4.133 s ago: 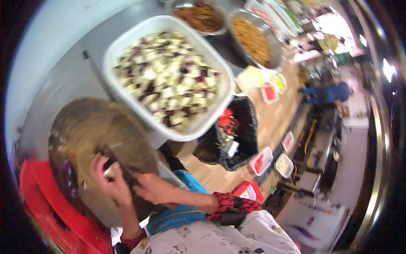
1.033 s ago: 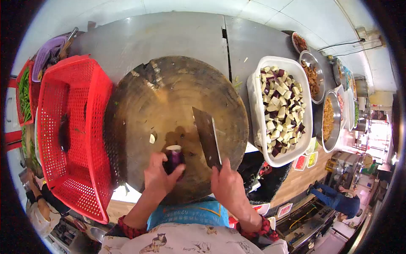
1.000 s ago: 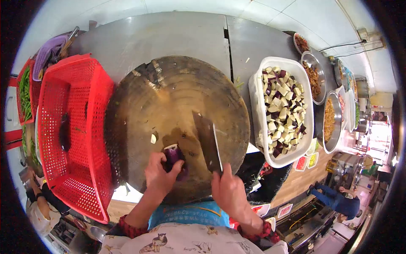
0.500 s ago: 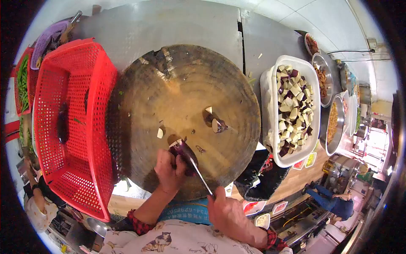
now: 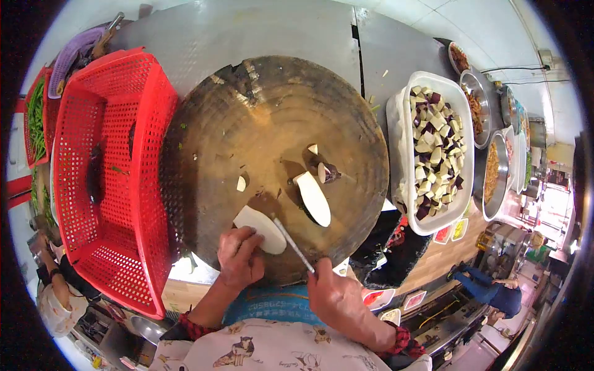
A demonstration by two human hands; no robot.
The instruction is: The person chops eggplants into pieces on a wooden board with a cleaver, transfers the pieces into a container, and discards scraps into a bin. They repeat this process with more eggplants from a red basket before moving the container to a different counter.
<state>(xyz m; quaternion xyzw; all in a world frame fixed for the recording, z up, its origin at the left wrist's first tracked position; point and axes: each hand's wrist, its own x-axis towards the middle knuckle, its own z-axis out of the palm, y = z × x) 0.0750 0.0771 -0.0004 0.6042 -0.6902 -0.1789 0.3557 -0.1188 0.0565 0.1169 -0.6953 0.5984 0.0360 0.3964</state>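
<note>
On the round wooden chopping board [image 5: 272, 142], an eggplant half [image 5: 261, 229] lies with its pale cut face up, gripped at its left side by my left hand [image 5: 240, 255]. My right hand [image 5: 337, 294] is closed round the handle of a knife [image 5: 293, 245], whose narrow blade edge points up-left beside that half. A second eggplant half [image 5: 314, 199] rests cut face up to the right of the blade. Farther back lie a cut eggplant stem end [image 5: 328, 173] and small pale pieces, one of them [image 5: 241, 183] left of centre.
Left of the board stands a red basket [image 5: 141, 179] with dark eggplants inside. A white tub [image 5: 396, 154] of diced eggplant is on the right, beyond it metal bowls [image 5: 493, 210] of food. Other people are at lower left [image 5: 59, 297] and far right [image 5: 495, 294].
The eggplant has been split lengthwise. One half now lies on the right with its pale face up; the other is under my left hand. The knife stands between the halves.
</note>
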